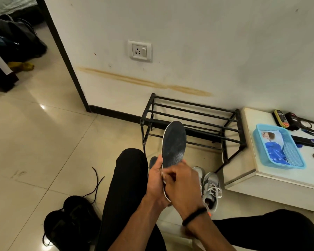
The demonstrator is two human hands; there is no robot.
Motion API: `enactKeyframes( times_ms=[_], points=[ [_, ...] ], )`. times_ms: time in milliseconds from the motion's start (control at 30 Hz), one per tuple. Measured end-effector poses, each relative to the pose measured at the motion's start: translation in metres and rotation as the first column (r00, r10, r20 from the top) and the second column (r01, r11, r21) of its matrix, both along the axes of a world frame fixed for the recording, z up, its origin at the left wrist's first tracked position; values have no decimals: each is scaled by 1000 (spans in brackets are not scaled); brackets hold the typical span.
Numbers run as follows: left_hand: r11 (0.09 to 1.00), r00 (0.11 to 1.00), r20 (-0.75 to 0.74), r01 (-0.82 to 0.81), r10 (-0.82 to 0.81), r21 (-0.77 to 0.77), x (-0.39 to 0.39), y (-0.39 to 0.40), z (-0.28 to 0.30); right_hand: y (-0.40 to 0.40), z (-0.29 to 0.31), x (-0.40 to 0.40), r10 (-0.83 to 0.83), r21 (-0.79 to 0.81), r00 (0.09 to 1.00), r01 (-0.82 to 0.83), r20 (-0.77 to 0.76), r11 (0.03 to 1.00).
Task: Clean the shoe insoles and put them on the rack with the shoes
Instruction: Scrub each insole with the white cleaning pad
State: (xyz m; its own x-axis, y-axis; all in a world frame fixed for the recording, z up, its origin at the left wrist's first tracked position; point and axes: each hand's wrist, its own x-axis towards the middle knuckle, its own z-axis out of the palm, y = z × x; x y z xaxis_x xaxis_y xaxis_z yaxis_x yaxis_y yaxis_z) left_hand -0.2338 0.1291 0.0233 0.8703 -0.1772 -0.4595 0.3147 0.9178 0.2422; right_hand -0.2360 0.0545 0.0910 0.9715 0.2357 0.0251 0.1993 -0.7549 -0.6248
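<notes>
1. Both forearms reach forward over black-trousered legs, and the hands meet around the lower end of a dark insole (174, 145).
2. That insole stands nearly upright, its long axis running from the hands up to a rounded tip that leans slightly right; its dark grey face is turned to the camera and a pale edge shows along its left side.
3. Left hand (155, 180) is curled around the insole's lower left edge, thumb up along the side, gripping it.
4. Right hand (179, 182), a black band on its wrist, is closed over the lower front of the insole with fingers bent; whether it also holds a cloth cannot be told.
5. Behind the insole's tip stands a black metal shoe rack (190, 120) against the wall, its bars bare.
6. Just right of the hands, in front of the rack, a pair of grey-and-white sneakers (209, 185) sits on the tiled floor.
7. Well left of the rack and nearer the camera lie black shoes (71, 220) with loose laces.
8. Right of the rack, touching its end, is a white low table (250, 160) carrying a blue plastic basket (277, 145) and small items.
</notes>
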Motion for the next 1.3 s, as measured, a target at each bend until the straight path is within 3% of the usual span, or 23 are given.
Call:
enactKeyframes(
  times_ms=[167, 367, 500, 733, 900, 1000, 1200, 1300],
  points=[
    [992, 994, -26, -108, 110, 60, -2, 1, 4, 25, -1, 20, -66, 51, 998, 67, -14, 996],
    [998, 999, -5, -43, 43, -52, 8, 20, 1, -7, 7, -7, 137, 27, 970, -135, -203, 991],
    [993, 994, -25, -104, 103, -51, -1, 3, -1, 4, -4, 17, 22, 37, 999, -20, -47, 999],
    [988, 988, -14, -153, 153, -26, 14, 19, -3, -17, 0, -30, 168, 48, 984, -165, -56, 985],
    [982, 989, 41, -132, 139, -134, 20, 16, -4, -12, -18, -9, 54, 74, 998, -56, 29, 996],
    [988, 994, 46, -91, 98, -126, 15, 15, -4, -9, -18, 2, 17, 49, 998, -19, 55, 999],
    [977, 982, -22, -191, 189, -96, 17, 14, -5, -19, -15, -30, 104, 60, 994, -105, 24, 993],
    [986, 991, 15, -129, 131, -105, 12, 11, -5, -22, -27, -5, -7, 71, 999, 4, 48, 998]
  ],
)
